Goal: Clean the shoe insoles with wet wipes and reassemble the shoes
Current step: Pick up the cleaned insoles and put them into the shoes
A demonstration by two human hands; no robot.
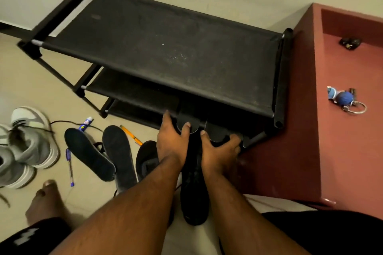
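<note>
The fingers of the left hand (173, 141) are spread and laid over one dark rounded piece at the front edge of the shoe rack (157, 47), thumb to the right side; whether they grip it or only press cannot be told. The right hand (217, 151) lies likewise spread over a second dark rounded piece just beside the first, its fingertips reaching toward the rack's right front leg. These two pieces look like insoles or shoe heels on a lower shelf, but the dark blurs them — no firm call is made. Between the wrists, directly in front of the rack, a black shoe (194, 190) lies lengthwise with its toe toward the person. Left of that shoe, in front of the rack's left half, two dark insoles (103, 155) lie loose on the floor, overlapping at their near ends, with a pencil (130, 134), a pen (69, 166) and a small tube (86, 123) close by. Further left of the rack a pair of grey sneakers (27, 143) is set. No wet wipe is seen. From here, black pieces could be mismatched to the wrong shoe, since all are alike in low light; loose insoles could be trodden on or picked up dirty from the floor.
</note>
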